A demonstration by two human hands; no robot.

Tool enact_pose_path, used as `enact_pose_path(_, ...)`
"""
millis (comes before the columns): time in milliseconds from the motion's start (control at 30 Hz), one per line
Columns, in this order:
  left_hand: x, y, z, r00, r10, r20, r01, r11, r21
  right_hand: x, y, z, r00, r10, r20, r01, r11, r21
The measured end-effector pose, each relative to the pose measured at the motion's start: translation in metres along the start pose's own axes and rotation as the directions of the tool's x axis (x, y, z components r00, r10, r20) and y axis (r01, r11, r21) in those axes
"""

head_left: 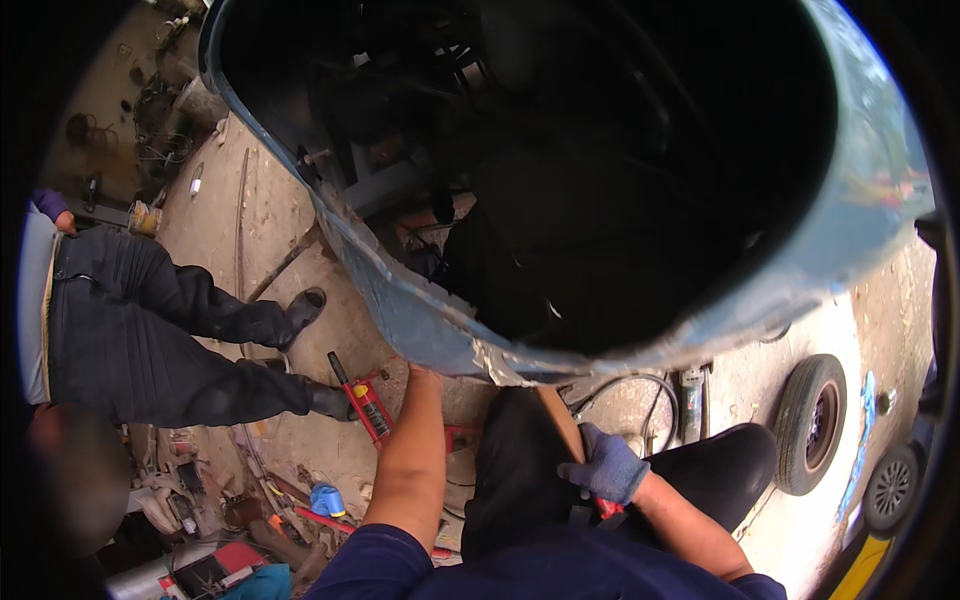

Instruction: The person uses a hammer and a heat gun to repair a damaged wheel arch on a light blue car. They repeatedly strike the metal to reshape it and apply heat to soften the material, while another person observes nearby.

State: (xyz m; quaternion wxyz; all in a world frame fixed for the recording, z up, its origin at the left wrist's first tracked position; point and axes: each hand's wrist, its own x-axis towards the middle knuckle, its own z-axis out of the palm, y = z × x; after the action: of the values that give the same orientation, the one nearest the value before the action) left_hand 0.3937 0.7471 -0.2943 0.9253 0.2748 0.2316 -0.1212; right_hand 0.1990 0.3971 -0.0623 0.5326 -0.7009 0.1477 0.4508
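A blue-grey vehicle body panel (430, 322) curves around a dark opening in front of me, its lower edge torn and peeling. My left forearm (412, 450) reaches up to that edge; the bare left hand is hidden behind the panel. Close to my lap, my right hand (610, 465), in a blue-grey glove, is closed on a wooden handle (562, 418). The handle's upper end disappears beneath the panel edge, so the tool's kind does not show. Something red (607, 508) sticks out below the glove.
A red jack (370, 408) stands left of my left forearm. Another person in dark trousers (150, 325) is at the left. Tools and scrap (215, 500) litter the lower left floor. To the right are a grey cylindrical tool (691, 405), a cable (665, 385) and a loose wheel (812, 425).
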Motion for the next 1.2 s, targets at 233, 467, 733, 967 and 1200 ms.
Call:
enact_pose_path(233,-0.023,-0.044,0.020,0.985,-0.068,0.156,0.096,0.980,-0.177,0.018,-0.005,-0.001,0.988,0.139,0.070,-0.133,0.987,-0.085)
enact_pose_path(467,-0.064,-0.058,0.038,0.943,-0.049,0.330,0.135,0.961,-0.242,0.007,-0.029,-0.003,0.997,0.068,0.032,-0.070,0.997,0.043)
enact_pose_path(733,-0.074,-0.055,0.038,0.983,-0.110,0.150,0.160,0.912,-0.379,0.030,-0.019,0.020,0.989,0.149,-0.010,-0.147,0.980,0.136)
enact_pose_path(967,-0.060,-0.041,0.035,0.995,0.015,0.101,0.028,0.909,-0.416,0.072,0.022,0.025,0.973,0.151,-0.177,-0.123,0.979,0.162)
enact_pose_path(1200,-0.051,-0.043,0.020,0.998,0.036,0.051,-0.010,0.897,-0.442,0.135,0.040,0.011,0.932,-0.243,-0.269,0.093,0.877,-0.471)
